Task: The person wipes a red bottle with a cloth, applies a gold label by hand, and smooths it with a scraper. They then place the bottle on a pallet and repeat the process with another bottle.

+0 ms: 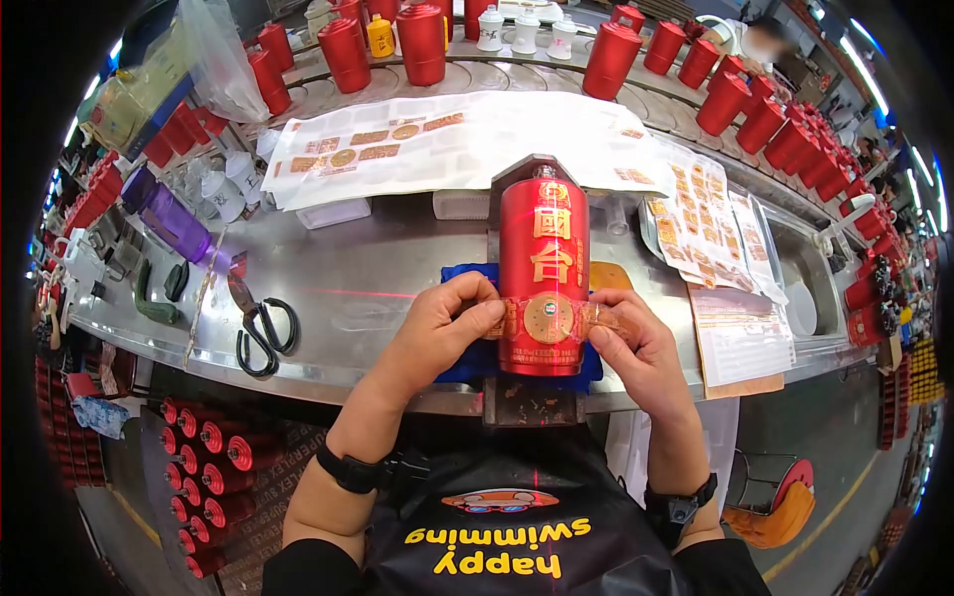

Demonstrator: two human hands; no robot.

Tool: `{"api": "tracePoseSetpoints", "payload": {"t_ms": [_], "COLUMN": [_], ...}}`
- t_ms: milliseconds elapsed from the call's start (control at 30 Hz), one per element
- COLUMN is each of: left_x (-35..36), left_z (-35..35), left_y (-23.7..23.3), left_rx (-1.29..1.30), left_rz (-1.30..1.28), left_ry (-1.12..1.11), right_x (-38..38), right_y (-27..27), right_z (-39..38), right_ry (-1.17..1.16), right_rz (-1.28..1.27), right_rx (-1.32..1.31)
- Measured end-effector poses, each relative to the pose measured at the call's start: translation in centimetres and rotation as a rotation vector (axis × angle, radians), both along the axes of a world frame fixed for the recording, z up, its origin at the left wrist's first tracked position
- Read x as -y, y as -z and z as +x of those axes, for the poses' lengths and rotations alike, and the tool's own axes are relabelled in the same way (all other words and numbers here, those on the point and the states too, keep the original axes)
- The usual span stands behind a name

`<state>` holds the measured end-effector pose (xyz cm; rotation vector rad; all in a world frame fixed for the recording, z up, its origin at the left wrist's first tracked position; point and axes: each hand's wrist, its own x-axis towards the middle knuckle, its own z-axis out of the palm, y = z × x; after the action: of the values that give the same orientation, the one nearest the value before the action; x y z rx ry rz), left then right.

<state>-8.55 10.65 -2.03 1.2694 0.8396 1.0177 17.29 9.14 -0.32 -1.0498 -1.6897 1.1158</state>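
A red bottle (pixel 543 223) with gold characters lies on a dark metal stand, its base toward me. Across its lower part runs a gold decal strip (pixel 549 320) with a round emblem in the middle. My left hand (pixel 447 328) pinches the strip's left end at the bottle's side. On the other side my right hand (pixel 636 348) holds the strip's right end between thumb and fingers. A blue cloth (pixel 462 370) lies under the bottle.
Black-handled scissors (pixel 260 323) and a purple bottle (pixel 169 217) lie to the left. Decal sheets (pixel 437 149) spread behind, with more sheets (pixel 708 214) at the right. Red bottles (pixel 421 45) stand on the conveyor. A person (pixel 740 38) is at the far right back.
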Motion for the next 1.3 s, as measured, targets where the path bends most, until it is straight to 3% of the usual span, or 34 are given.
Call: {"api": "tracePoseSetpoints", "payload": {"t_ms": [1300], "left_x": [0.24], "left_z": [0.01], "left_y": [-0.42], "left_rx": [-0.047], "left_rz": [0.022], "left_ry": [-0.031], "right_x": [-0.17], "right_y": [0.28], "right_z": [0.3], "right_ry": [-0.033], "right_rz": [-0.058], "right_rx": [-0.029]}}
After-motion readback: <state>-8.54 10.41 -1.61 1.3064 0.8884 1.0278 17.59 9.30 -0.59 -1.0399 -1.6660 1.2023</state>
